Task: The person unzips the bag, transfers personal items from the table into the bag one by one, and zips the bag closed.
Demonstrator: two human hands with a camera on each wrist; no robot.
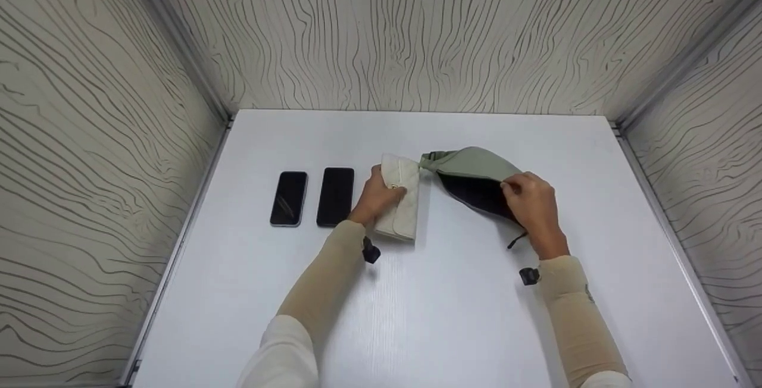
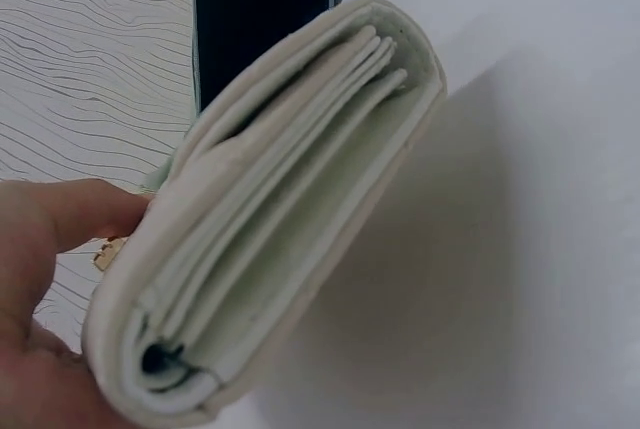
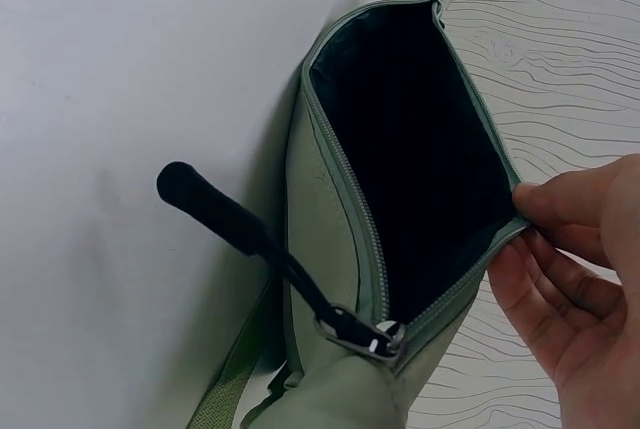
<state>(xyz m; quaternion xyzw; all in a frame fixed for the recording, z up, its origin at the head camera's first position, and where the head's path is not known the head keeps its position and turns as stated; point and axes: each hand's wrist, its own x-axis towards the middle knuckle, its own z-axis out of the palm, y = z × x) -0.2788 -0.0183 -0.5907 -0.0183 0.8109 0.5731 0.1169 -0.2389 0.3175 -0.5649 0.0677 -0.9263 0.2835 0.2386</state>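
Observation:
My left hand (image 1: 378, 196) grips a cream quilted wallet (image 1: 406, 212), thumb across its flap near a gold clasp. The left wrist view shows the end of the wallet (image 2: 280, 209), with several layered compartments inside and a shadow on the table beneath. With thumb and fingers, my right hand (image 1: 534, 202) pinches the rim of a green zippered waist bag (image 1: 479, 163). In the right wrist view the bag's zipper is undone and its dark interior (image 3: 410, 149) gapes. A black zipper pull (image 3: 215, 211) sticks out at the near end.
Two dark-screened phones lie on the white table (image 1: 417, 328) to the left: one phone (image 1: 289, 199) farther out, the other phone (image 1: 336, 196) close beside my left hand. A green strap (image 3: 235, 374) hangs from the bag. Patterned wall panels (image 1: 387, 37) enclose the table's back and sides.

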